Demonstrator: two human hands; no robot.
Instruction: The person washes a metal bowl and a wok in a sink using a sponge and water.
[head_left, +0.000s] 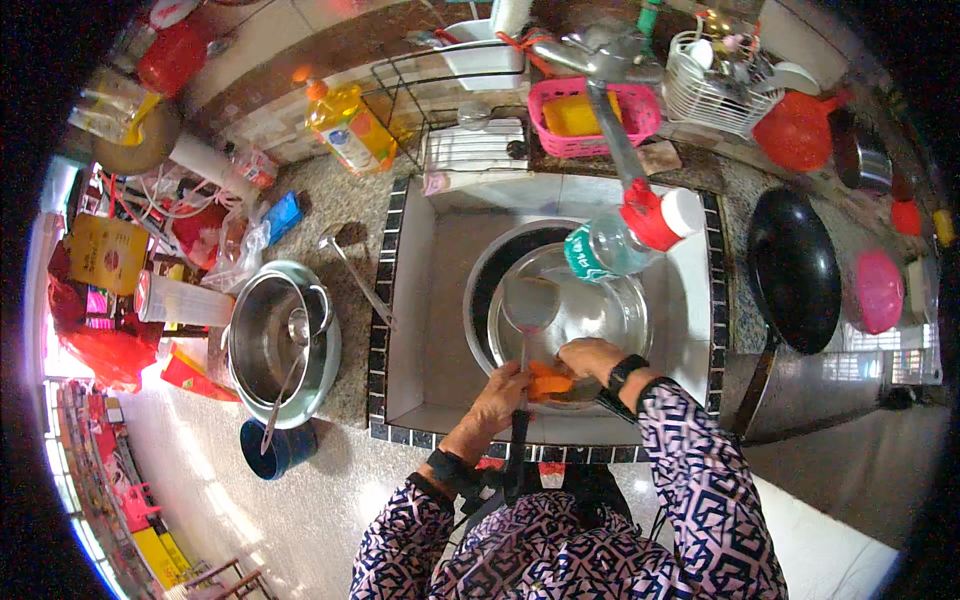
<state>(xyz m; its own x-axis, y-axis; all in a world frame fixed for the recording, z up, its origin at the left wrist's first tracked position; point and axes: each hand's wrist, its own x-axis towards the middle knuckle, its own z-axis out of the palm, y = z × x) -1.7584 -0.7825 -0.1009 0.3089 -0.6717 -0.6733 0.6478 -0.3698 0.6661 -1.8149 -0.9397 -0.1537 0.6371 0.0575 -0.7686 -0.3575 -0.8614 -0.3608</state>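
Note:
My left hand (501, 394) grips the shaft of a metal cooking spatula (531, 301), whose flat round head points away from me and whose black handle runs back towards my body. An orange scrubbing pad or cloth (549, 382) lies between my two hands. At its right side is my right hand (594, 358), fingers curled; whether they close on the pad is hidden. Below the hands a steel bowl (634, 330) sits inside a larger round metal basin (474, 300) in the tiled sink (450, 247). Over the bowl hangs a clear plastic bottle (611, 244), fixed to the tap spout (615, 135) with red cloth (646, 215).
Left of the sink stand a ladle (356, 277), a steel pot (259, 330) with a spoon inside, and a yellow liquid bottle (349, 131). A pink basket (540, 105) and a wire rack (390, 82) are behind. At right is a black wok (793, 270), its handle projecting towards me.

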